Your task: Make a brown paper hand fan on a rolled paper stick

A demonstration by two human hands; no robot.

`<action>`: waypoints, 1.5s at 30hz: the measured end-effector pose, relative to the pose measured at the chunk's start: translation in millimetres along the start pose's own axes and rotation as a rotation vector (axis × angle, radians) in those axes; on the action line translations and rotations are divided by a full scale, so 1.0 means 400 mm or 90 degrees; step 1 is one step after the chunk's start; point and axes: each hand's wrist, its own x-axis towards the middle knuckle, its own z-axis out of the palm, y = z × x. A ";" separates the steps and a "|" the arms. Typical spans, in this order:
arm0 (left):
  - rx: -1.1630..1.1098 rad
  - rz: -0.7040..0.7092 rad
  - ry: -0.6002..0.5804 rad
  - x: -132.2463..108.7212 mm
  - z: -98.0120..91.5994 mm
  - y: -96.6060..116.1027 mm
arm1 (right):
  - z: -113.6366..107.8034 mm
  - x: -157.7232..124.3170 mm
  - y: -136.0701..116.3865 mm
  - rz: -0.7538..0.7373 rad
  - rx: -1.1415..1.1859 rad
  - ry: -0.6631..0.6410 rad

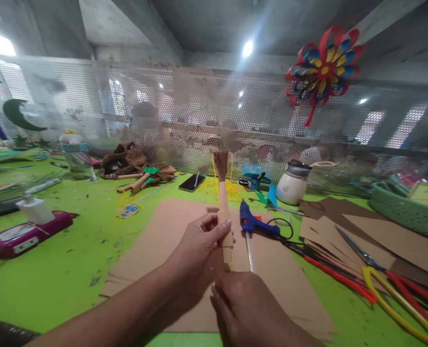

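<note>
A small brown paper broom (223, 193) stands upright in front of me, its fine strips fanning out at the top and its handle rolled from paper. My left hand (198, 243) is closed around the middle of the handle, thumb across the front. Lower down, my right hand (244, 301) is closed at the handle's bottom end, mostly hiding it. Thin yellow strands run along the broom. Beneath both hands lie stacked sheets of brown paper (156, 250). Just right of the broom rests a blue hot glue gun (254, 224) with a glue stick in it.
Scissors with yellow and red handles (370, 262) lie on paper pieces at right. Behind are a phone (192, 182), yellow strands (208, 185), a white jar (292, 185) and a green basket (405, 207). A purple power strip (29, 236) is left. A perforated panel (185, 111) closes the back.
</note>
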 end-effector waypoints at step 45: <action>0.026 0.095 -0.013 0.001 -0.029 0.057 | -0.015 0.035 0.031 0.154 0.747 0.015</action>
